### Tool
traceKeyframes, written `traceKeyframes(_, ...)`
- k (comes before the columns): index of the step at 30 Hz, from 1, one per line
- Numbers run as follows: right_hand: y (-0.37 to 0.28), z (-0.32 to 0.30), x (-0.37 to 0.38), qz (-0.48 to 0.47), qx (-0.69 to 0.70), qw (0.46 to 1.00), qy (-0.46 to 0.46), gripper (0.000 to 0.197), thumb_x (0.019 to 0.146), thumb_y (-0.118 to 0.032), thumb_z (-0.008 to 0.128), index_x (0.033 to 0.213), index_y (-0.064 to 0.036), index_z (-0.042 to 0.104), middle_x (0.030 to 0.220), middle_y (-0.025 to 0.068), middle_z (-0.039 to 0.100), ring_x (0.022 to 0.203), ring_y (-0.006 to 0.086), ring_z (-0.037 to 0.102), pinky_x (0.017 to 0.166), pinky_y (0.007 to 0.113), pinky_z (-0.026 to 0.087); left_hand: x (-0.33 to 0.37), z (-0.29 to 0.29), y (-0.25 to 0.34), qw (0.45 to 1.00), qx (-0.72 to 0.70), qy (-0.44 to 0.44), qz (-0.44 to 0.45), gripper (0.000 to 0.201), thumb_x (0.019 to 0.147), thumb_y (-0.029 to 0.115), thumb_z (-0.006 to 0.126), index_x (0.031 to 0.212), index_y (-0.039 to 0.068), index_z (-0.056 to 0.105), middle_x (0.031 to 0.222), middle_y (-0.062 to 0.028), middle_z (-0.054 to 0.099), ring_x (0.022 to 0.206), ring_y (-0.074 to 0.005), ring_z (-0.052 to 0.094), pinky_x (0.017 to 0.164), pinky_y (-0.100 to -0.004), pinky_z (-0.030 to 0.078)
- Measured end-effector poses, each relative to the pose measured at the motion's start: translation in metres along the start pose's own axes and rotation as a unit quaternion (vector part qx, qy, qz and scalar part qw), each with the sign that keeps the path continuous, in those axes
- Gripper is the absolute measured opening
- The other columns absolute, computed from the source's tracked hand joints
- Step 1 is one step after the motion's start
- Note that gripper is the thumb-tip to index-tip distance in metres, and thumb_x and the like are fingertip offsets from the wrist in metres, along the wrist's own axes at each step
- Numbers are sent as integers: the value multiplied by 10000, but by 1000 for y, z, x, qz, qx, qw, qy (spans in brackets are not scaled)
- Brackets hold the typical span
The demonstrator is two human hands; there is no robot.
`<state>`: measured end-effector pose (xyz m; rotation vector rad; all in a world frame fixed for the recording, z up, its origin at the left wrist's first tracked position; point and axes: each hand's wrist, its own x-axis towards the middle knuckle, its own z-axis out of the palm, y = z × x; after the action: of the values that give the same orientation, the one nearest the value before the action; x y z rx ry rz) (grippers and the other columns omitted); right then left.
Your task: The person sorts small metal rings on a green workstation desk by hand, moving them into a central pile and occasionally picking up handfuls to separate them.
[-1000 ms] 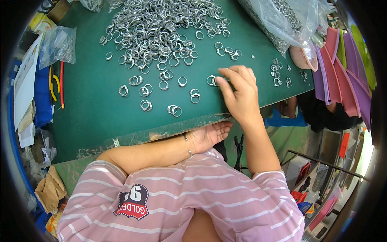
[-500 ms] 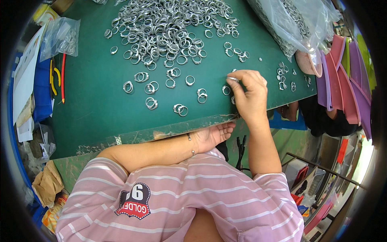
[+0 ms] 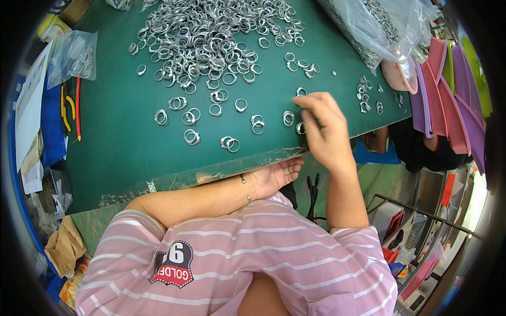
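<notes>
My right hand [image 3: 328,126] hovers over the green table near its front edge, thumb and forefinger apart with nothing visible between them. Just left of it lies a stacked pair of silver rings [image 3: 288,118]. Another ring [image 3: 301,91] sits beyond the forefinger tip, and one more ring [image 3: 300,128] is partly hidden beside the thumb. Below the table edge my left hand [image 3: 275,178] rests palm up, its fingers loosely stretched and holding nothing. Several small groups of rings [image 3: 192,137] are spread across the near part of the tabletop.
A large heap of rings [image 3: 211,42] covers the far middle of the table [image 3: 116,142]. Clear plastic bags [image 3: 363,37] stand far right, near pink and purple bins [image 3: 443,95]. Pliers with yellow handles [image 3: 68,108] and a red-handled tool [image 3: 78,110] lie left.
My right hand has let go of a ring, which now lies with the single ring left of the hand. Its fingers have parted. The left hand stays in place; the whole view has shifted slightly.
</notes>
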<state>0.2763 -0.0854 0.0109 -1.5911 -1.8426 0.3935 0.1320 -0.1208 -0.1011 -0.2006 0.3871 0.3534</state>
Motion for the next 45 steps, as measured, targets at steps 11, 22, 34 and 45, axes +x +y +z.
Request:
traceKeyframes(11,3,0,-37,53,31,998,1,184,787,34,716,967,4,690,861,111,647,819,290,604,798,373,495,-2,5,-1,1000,5,5,-5,285,1009,287,531,1122,39,614,1020,-97,674,923,-184,647,848,-321,542)
traceKeyframes(22,11,-3,-29,58,26,997,40,240,874,84,544,1046,6,693,986,148,614,859,264,613,753,331,500,-15,28,-10,986,166,-2,-24,256,992,147,580,1212,17,586,1142,-108,652,1023,-193,639,908,-325,527)
traceKeyframes(34,15,-2,-50,-53,-14,998,2,230,825,-31,690,1054,-18,696,1026,119,625,958,297,581,838,370,479,-19,11,-6,999,-22,29,13,299,1025,225,495,1220,7,557,1191,-143,632,1097,-243,626,978,-376,522)
traceKeyframes(45,14,18,-20,-118,-30,993,1,230,804,-66,715,1033,-52,693,1075,116,633,1028,318,579,896,401,451,-22,4,-1,996,-84,-19,-3,295,1022,234,503,1184,-1,578,1147,-124,636,1069,-249,630,920,-390,551)
